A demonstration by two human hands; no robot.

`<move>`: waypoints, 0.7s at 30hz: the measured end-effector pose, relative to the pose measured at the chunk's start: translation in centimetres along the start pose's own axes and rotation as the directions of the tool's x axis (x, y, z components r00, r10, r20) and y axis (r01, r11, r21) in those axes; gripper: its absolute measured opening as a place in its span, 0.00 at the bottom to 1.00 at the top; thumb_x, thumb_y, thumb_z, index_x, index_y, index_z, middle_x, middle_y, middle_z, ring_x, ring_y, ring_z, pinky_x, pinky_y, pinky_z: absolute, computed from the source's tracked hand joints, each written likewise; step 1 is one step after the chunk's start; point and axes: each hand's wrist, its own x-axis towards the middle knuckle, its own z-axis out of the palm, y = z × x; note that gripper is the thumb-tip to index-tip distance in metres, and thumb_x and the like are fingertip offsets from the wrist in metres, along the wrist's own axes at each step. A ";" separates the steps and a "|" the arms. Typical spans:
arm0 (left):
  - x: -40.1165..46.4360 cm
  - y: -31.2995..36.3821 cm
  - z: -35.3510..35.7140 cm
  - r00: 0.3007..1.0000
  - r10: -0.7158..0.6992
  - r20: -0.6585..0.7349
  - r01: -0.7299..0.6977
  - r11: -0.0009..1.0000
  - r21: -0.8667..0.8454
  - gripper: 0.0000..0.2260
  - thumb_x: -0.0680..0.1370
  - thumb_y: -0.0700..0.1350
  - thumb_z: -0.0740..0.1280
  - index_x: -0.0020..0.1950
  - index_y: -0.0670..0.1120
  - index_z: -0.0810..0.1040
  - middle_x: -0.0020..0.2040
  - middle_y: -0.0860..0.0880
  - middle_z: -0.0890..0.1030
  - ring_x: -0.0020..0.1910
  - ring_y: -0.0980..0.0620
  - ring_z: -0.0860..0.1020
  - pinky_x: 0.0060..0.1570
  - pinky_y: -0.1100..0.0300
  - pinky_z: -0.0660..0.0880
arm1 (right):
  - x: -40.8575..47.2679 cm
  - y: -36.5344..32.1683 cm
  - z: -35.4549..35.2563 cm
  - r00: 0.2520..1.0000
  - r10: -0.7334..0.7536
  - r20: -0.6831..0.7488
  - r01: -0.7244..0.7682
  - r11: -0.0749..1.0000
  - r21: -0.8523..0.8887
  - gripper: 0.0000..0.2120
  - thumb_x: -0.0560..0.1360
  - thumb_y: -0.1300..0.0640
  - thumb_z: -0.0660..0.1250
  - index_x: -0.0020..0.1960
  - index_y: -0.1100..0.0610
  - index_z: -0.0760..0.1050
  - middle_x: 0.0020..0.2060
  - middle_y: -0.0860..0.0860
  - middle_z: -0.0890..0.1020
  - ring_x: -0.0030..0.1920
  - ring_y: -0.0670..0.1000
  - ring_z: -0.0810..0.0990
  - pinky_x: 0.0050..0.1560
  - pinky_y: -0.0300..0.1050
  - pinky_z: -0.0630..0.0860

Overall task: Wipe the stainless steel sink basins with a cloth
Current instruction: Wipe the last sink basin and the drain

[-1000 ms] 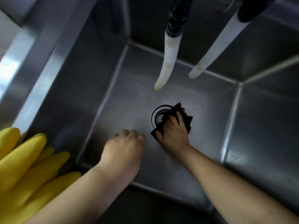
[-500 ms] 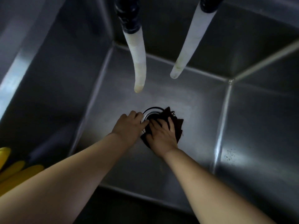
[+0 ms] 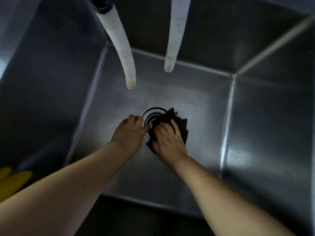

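Note:
I look straight down into a deep stainless steel sink basin (image 3: 187, 92). A round drain (image 3: 150, 114) sits in the middle of its floor. My right hand (image 3: 167, 142) presses flat on a dark brown cloth (image 3: 178, 120) that lies over the right half of the drain. My left hand (image 3: 130, 133) rests on the basin floor at the drain's left rim, fingers curled, with a fingertip touching the strainer. Nothing shows inside the left hand.
Two white hoses, a left hose (image 3: 122, 53) and a right hose (image 3: 175, 34), hang down from above over the back of the basin. Yellow rubber gloves (image 3: 12, 181) lie on the ledge at the lower left. Dark specks (image 3: 237, 154) mark the right wall.
My left hand has moved forward and right from the near basin floor to the drain's left rim. The cloth and my right hand have stayed over the drain. The view has shifted right.

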 end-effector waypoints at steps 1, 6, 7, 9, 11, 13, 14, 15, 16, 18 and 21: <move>0.0 0.0 0.0 1.000 0.000 0.003 0.000 1.000 0.004 0.24 0.80 0.45 0.52 0.76 0.52 0.55 0.70 0.43 0.60 0.67 0.42 0.61 0.64 0.53 0.62 | -0.9 0.2 0.2 1.000 0.004 -0.007 -0.004 1.000 -0.031 0.25 0.73 0.50 0.57 0.67 0.59 0.72 0.64 0.53 0.75 0.70 0.54 0.67 0.75 0.54 0.46; -0.8 -0.3 -1.5 0.995 -0.004 0.098 0.008 0.999 -0.042 0.26 0.80 0.43 0.53 0.77 0.51 0.49 0.73 0.42 0.55 0.71 0.41 0.57 0.68 0.52 0.59 | -5.4 2.1 0.2 0.984 0.176 0.006 -0.174 0.976 -0.131 0.35 0.71 0.45 0.56 0.75 0.57 0.59 0.75 0.56 0.61 0.75 0.58 0.57 0.73 0.61 0.51; -1.4 -0.5 -2.1 0.992 -0.001 0.123 0.011 0.997 -0.082 0.27 0.80 0.43 0.54 0.78 0.51 0.47 0.74 0.43 0.54 0.71 0.42 0.56 0.68 0.52 0.60 | -6.2 2.2 0.2 0.974 0.227 0.013 -0.223 0.963 -0.153 0.36 0.71 0.44 0.57 0.76 0.58 0.58 0.75 0.58 0.60 0.75 0.60 0.56 0.73 0.62 0.50; -2.9 -1.2 -4.0 0.991 0.024 0.129 -0.007 0.991 -0.135 0.30 0.79 0.43 0.56 0.77 0.51 0.43 0.74 0.45 0.52 0.72 0.44 0.55 0.68 0.52 0.62 | -7.7 2.3 0.2 0.956 0.288 0.049 -0.275 0.944 -0.181 0.39 0.70 0.43 0.59 0.76 0.59 0.56 0.74 0.62 0.60 0.75 0.63 0.55 0.72 0.65 0.50; -4.9 -2.5 -5.9 0.995 0.049 0.089 -0.041 0.995 -0.092 0.29 0.79 0.46 0.56 0.77 0.51 0.45 0.73 0.46 0.56 0.71 0.46 0.58 0.67 0.52 0.65 | -8.9 2.0 0.3 0.965 0.249 0.087 -0.227 0.952 -0.206 0.40 0.70 0.41 0.58 0.75 0.60 0.56 0.74 0.63 0.60 0.75 0.65 0.54 0.71 0.68 0.50; -7.3 -4.1 -7.5 0.998 0.015 0.061 -0.010 0.996 -0.092 0.26 0.79 0.49 0.55 0.76 0.53 0.52 0.70 0.49 0.65 0.68 0.47 0.64 0.63 0.52 0.68 | -9.9 1.5 0.6 0.984 0.128 0.125 -0.097 0.969 -0.226 0.41 0.69 0.39 0.57 0.75 0.59 0.57 0.73 0.62 0.61 0.74 0.65 0.52 0.69 0.70 0.52; -8.7 -4.8 -8.1 0.999 -0.010 0.039 0.014 0.994 -0.108 0.25 0.78 0.50 0.57 0.75 0.54 0.55 0.68 0.50 0.68 0.66 0.48 0.67 0.61 0.53 0.69 | -10.2 1.2 0.9 0.987 0.052 0.150 -0.016 0.973 -0.230 0.41 0.68 0.38 0.58 0.75 0.58 0.56 0.73 0.62 0.62 0.74 0.65 0.51 0.68 0.70 0.52; -10.0 -5.6 -8.6 0.999 -0.041 0.009 0.042 0.992 -0.119 0.25 0.77 0.50 0.59 0.74 0.55 0.58 0.67 0.52 0.70 0.65 0.48 0.70 0.60 0.53 0.70 | -10.4 0.7 1.1 0.983 -0.029 0.179 0.071 0.970 -0.231 0.42 0.67 0.37 0.59 0.75 0.57 0.56 0.73 0.61 0.63 0.74 0.65 0.51 0.68 0.70 0.52; -11.1 -6.2 -9.1 0.997 -0.079 -0.018 0.076 0.989 -0.127 0.26 0.75 0.51 0.63 0.73 0.54 0.61 0.65 0.52 0.72 0.63 0.48 0.72 0.58 0.53 0.72 | -10.3 0.1 1.4 0.973 -0.108 0.205 0.155 0.961 -0.229 0.43 0.66 0.36 0.60 0.75 0.55 0.56 0.73 0.60 0.63 0.74 0.64 0.52 0.68 0.69 0.52; -12.3 -7.1 -9.5 0.981 -0.190 -0.044 0.179 0.965 -0.192 0.26 0.71 0.50 0.69 0.68 0.51 0.70 0.62 0.48 0.76 0.58 0.44 0.76 0.52 0.50 0.75 | -9.4 -1.4 2.0 0.943 -0.238 0.233 0.289 0.933 -0.213 0.43 0.65 0.34 0.60 0.75 0.52 0.58 0.74 0.57 0.62 0.74 0.63 0.55 0.68 0.68 0.51; -12.2 -7.8 -8.8 0.931 -0.364 -0.005 0.345 0.886 -0.308 0.20 0.74 0.50 0.64 0.66 0.51 0.70 0.67 0.48 0.71 0.64 0.44 0.70 0.54 0.52 0.73 | -6.0 -4.4 2.7 0.909 -0.342 0.238 0.388 0.904 -0.180 0.40 0.67 0.33 0.57 0.75 0.50 0.58 0.75 0.54 0.60 0.74 0.62 0.55 0.69 0.66 0.50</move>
